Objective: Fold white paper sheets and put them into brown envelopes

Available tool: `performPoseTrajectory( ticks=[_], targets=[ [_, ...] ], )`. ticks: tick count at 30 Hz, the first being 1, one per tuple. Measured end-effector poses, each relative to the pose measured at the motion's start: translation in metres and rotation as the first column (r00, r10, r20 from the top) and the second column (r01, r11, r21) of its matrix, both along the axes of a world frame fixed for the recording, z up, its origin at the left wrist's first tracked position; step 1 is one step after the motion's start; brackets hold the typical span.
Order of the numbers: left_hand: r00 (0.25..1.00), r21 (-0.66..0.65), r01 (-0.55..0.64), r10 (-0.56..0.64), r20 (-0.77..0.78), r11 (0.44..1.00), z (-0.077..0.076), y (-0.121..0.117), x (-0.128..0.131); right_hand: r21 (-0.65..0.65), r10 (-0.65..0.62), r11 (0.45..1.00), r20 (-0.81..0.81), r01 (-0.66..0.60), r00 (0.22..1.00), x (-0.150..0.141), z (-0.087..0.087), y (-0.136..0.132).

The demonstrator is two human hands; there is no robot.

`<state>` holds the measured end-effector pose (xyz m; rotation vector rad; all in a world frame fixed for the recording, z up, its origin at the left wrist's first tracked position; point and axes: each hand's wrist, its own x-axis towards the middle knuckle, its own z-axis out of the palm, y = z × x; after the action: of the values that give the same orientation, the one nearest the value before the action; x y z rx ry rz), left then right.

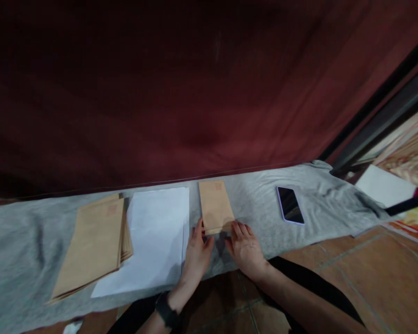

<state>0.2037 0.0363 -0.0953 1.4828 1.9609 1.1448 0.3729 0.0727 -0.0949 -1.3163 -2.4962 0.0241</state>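
Note:
Small brown envelopes, at least two layered together, lie flat in front of me with a faint reddish square printed near the top right corner. My left hand grips their lower left edge, its fingers along the side and its thumb by the bottom edge. At the lower right corner, my right hand has its fingers closed on the envelopes. Close to the left hand's outer side are large white paper sheets. A pile of larger brown envelopes partly covers the sheets' left side.
A phone in a light purple case lies right of the hands. Everything rests on a grey cloth along a narrow surface. Behind rises a dark red panel; a dark bar slants at the right. Tiled floor shows below.

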Motion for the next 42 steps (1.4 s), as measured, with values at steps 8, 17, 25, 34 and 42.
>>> performPoseTrajectory(
  ticks=[8,17,25,34,42],
  targets=[
    [0.927,-0.032,-0.049,0.057,0.37,0.998,0.01,0.02,-0.003,0.079,-0.032,0.996,0.048,0.028,0.998,-0.013,0.01,0.001],
    [0.79,0.051,0.146,-0.148,0.595,0.988,0.045,0.01,0.011,-0.154,-0.097,0.987,-0.338,0.047,0.936,-0.012,0.04,0.036],
    [0.556,-0.088,0.167,-0.02,0.831,0.982,0.027,0.016,0.008,-0.615,-0.622,0.58,-0.758,-0.534,0.198,-0.03,0.038,0.036],
    [0.594,-0.213,0.118,0.103,0.798,0.97,0.031,0.021,-0.006,-0.626,-0.787,0.372,-0.604,-0.686,0.125,-0.025,0.026,0.028],
    [0.738,-0.285,0.151,0.084,0.669,0.946,0.033,0.023,-0.03,-0.739,-0.762,0.451,-0.611,-0.501,0.215,0.002,0.016,0.047]
  ],
)
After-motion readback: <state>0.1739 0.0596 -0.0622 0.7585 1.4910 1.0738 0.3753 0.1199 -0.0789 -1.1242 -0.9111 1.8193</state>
